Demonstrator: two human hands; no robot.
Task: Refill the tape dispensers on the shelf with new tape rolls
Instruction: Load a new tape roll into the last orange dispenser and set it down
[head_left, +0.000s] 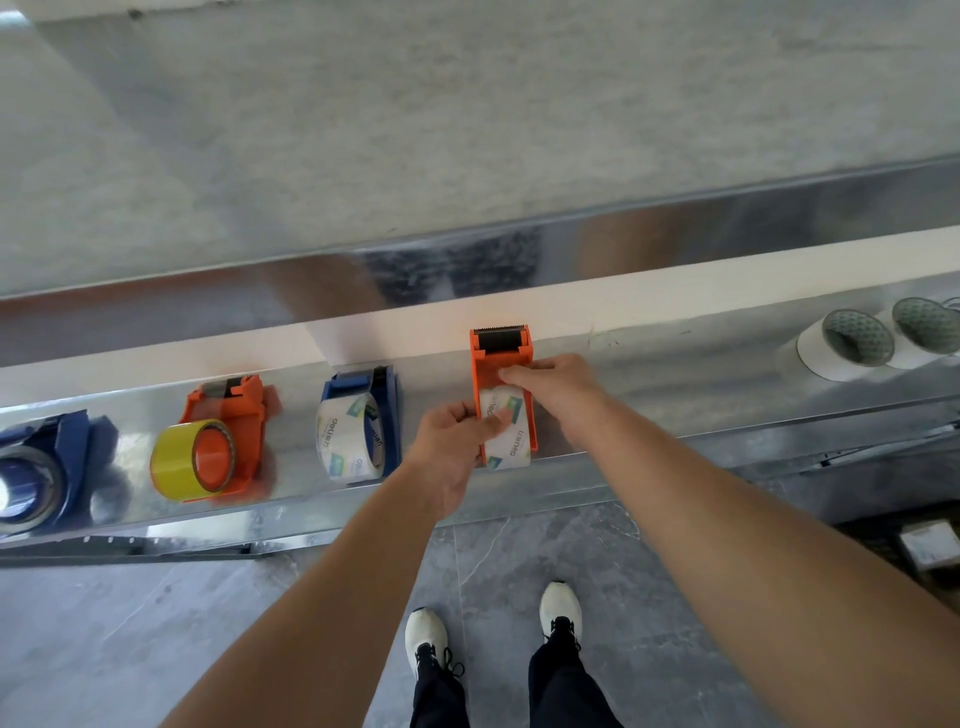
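bright daylight; shelf (675, 384) glare; edges blurred, warped

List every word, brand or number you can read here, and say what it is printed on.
"deli": on the clear roll in the blue dispenser.
"deli": on the held roll in the orange dispenser.
Finer print on both wrappers: too blurred to read.
Yellow roll: no text visible.

We are looking through one wide-angle camera worn on the head, facing forward and steeply downward. We are standing close over the shiny metal shelf (675, 384), also seeing the grey tiled floor (156, 623) and white shoes (426, 636) directly beneath.
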